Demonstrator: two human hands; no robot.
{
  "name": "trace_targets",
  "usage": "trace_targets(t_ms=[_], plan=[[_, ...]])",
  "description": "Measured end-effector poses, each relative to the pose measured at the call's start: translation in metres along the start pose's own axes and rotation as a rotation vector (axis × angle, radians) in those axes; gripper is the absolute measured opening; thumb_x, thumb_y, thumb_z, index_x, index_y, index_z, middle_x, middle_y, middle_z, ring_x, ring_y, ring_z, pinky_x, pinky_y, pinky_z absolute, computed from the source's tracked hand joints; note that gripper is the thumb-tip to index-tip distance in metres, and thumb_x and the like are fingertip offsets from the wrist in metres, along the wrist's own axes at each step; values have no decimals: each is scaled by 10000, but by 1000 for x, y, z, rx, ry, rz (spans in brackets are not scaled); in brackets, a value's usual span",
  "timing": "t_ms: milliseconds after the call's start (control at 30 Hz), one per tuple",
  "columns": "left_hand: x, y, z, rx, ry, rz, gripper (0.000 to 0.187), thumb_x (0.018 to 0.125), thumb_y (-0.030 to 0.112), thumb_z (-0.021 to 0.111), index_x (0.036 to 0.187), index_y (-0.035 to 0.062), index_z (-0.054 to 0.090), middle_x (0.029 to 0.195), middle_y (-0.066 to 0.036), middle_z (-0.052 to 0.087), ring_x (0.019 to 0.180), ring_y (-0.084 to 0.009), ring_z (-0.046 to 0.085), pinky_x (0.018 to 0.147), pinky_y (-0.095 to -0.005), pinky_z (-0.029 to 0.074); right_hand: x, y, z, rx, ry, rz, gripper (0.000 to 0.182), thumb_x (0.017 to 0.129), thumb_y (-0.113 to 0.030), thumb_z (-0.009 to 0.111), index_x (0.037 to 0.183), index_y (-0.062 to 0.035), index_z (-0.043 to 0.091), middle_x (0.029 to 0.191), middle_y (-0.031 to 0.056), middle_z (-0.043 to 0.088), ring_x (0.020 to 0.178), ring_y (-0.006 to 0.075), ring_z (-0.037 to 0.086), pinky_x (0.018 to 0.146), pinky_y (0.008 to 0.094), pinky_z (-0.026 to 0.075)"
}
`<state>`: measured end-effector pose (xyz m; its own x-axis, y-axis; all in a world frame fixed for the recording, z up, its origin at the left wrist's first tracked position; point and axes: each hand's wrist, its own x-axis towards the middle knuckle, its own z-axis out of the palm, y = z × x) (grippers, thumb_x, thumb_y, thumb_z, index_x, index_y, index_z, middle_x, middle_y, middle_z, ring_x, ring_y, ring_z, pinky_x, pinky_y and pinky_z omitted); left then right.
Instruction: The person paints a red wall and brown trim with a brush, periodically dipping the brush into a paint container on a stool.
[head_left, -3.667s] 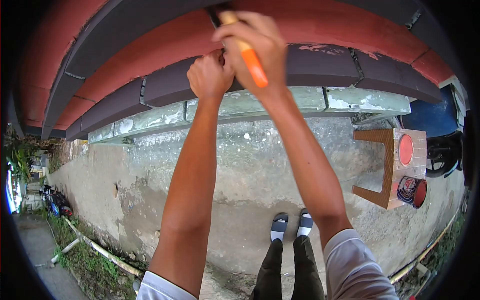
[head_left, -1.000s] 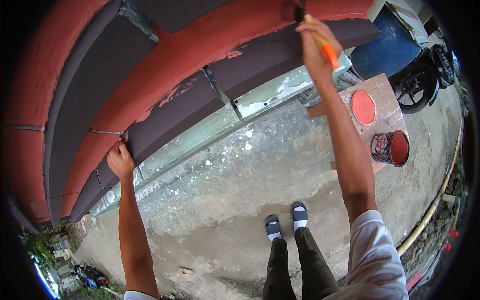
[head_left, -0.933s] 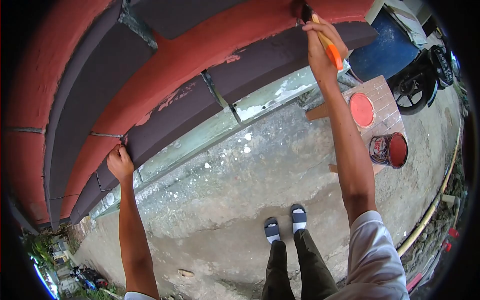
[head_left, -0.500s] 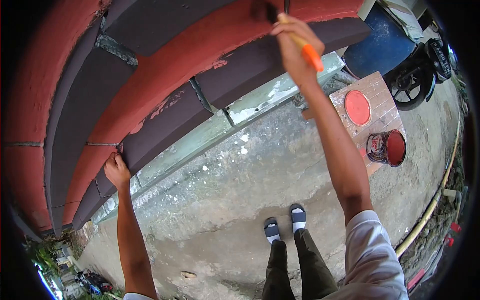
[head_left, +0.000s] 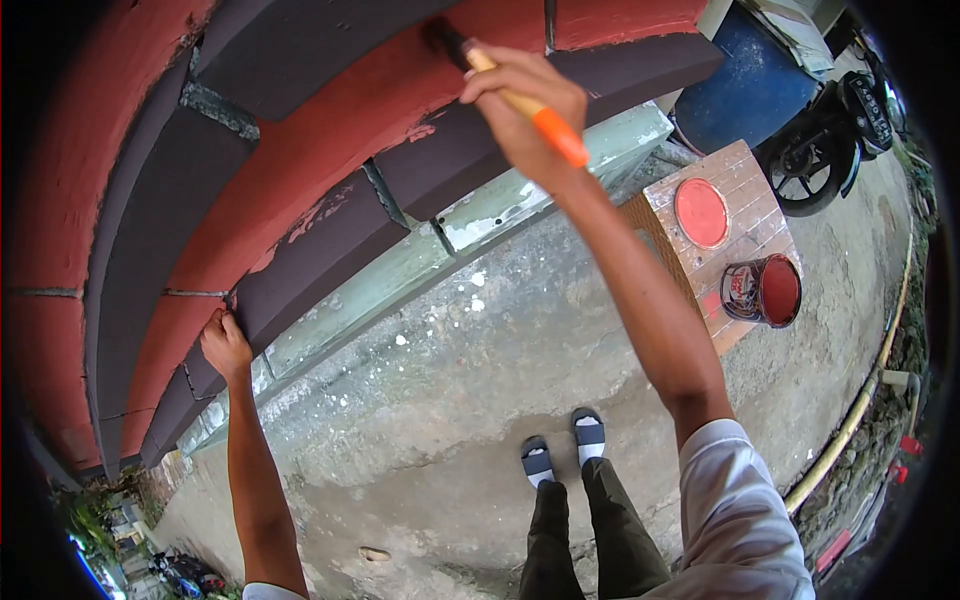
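My right hand [head_left: 530, 110] is closed around the wood-and-orange handle of a paintbrush [head_left: 558, 134]. The dark bristles of the brush touch the red band [head_left: 350, 100] of the wall, between dark grey raised blocks [head_left: 320, 245]. My left hand [head_left: 226, 343], its fingers curled, rests against the lower edge of a grey block at the left; whether it grips the edge or something small is hidden.
A wooden table [head_left: 740, 235] at the right bears a red round lid [head_left: 702, 213] and a paint can [head_left: 762, 290]. Behind it stand a blue barrel [head_left: 745, 80] and a motorcycle [head_left: 815, 160]. A pale green ledge [head_left: 360, 300] runs below the blocks.
My right hand and the brush have moved left along the red band. My left hand stays at the same block edge. The view has shifted slightly.
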<state>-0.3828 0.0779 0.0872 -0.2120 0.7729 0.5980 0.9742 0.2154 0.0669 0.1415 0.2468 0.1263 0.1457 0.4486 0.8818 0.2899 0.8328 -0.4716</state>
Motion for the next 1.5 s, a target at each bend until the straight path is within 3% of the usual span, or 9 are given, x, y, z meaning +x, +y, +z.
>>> trace_targets(t_ms=[167,300,533,633,733,1000,1233,1367,1500], plan=[[0,-1,1,8,-6,-13,336,979,278,532,951,6,728,878,-256,711,859,-477,686,769,-546,514,38,29,-53,34,142,264,92,914,22,667,887,-15,747,960,177,708,847,313,701,747,364,547],[0,1,-1,-2,-13,-24,332,980,275,532,946,8,727,875,-260,707,862,-478,686,770,-547,516,35,40,-41,-271,274,-35,78,844,-73,710,840,-104,782,1003,134,768,961,290,728,852,375,560],[1,0,0,11,-15,-12,320,981,275,541,950,22,733,895,-262,710,868,-481,683,769,-550,518,6,-14,-2,-27,-82,15,103,821,-25,727,862,-104,779,1089,151,762,1006,321,721,888,381,562],[-1,-3,1,-12,-40,-39,315,978,274,543,955,29,739,908,-263,712,873,-482,683,770,-554,518,23,31,-30,-142,80,-6,115,879,47,698,872,-39,774,1057,114,773,1040,238,735,928,328,558],[1,-4,0,-10,-47,-50,316,975,271,544,964,26,745,911,-267,714,874,-482,685,770,-555,520,35,23,-43,-144,271,80,101,848,4,712,874,-62,784,1079,183,759,1023,300,753,894,348,574],[2,-1,-3,-18,-71,-55,325,967,269,542,959,18,749,886,-268,710,841,-482,688,749,-551,519,21,20,-37,-245,196,18,81,867,-17,707,876,-53,779,1057,170,769,1019,299,754,870,349,574],[1,7,-4,-11,-20,-54,316,960,257,538,920,15,737,864,-269,702,832,-483,684,740,-552,512,17,10,-52,-263,115,259,103,865,-7,720,917,-58,793,1044,167,771,912,295,764,824,334,576],[0,9,-4,-30,29,-33,309,959,253,539,879,11,713,844,-273,691,822,-486,679,737,-557,508,16,-1,-31,-167,10,-70,112,854,5,730,908,-73,792,1076,142,779,991,281,750,885,350,572],[1,5,-4,-25,0,-13,311,962,259,536,853,12,691,825,-271,680,805,-495,666,723,-560,498,14,42,-32,-265,194,-20,100,856,0,717,884,-66,786,1086,152,778,1050,306,745,914,363,569]])
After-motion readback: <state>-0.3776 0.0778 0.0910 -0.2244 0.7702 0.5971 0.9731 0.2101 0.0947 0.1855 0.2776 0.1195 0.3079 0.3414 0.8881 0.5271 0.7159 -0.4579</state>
